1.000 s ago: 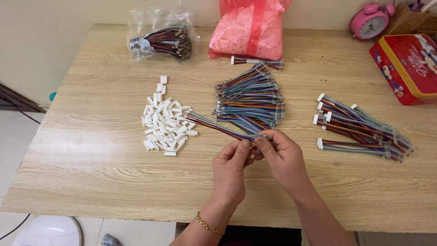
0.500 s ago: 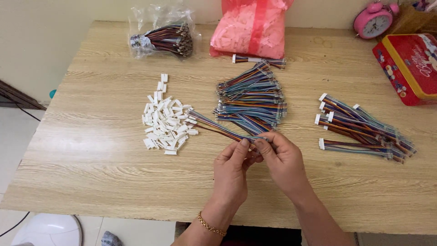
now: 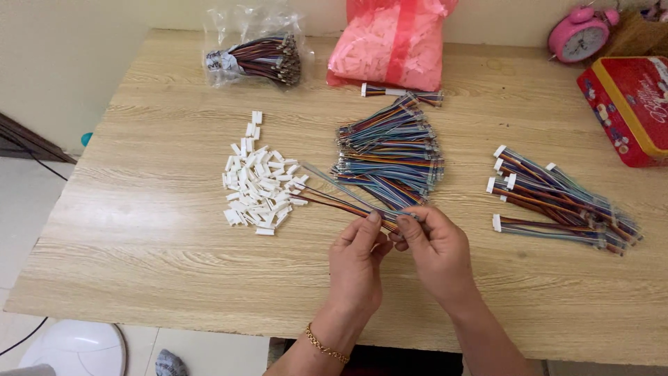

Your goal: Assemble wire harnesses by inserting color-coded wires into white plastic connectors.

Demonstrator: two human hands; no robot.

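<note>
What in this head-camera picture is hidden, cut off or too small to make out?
- Head view: the end of the multicoloured wire strip pinched between the left hand and right hand is covered by the fingers.
- The red tin is cut off by the right edge.
- The contents of the pink bag are blurred by the plastic, and its top is cut off.
- The small white connectors are too small to show detail.

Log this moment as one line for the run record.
left hand: pinching wire strip | right hand: pinching same strip | nearby: white connectors, loose wire pile, finished wires
</note>
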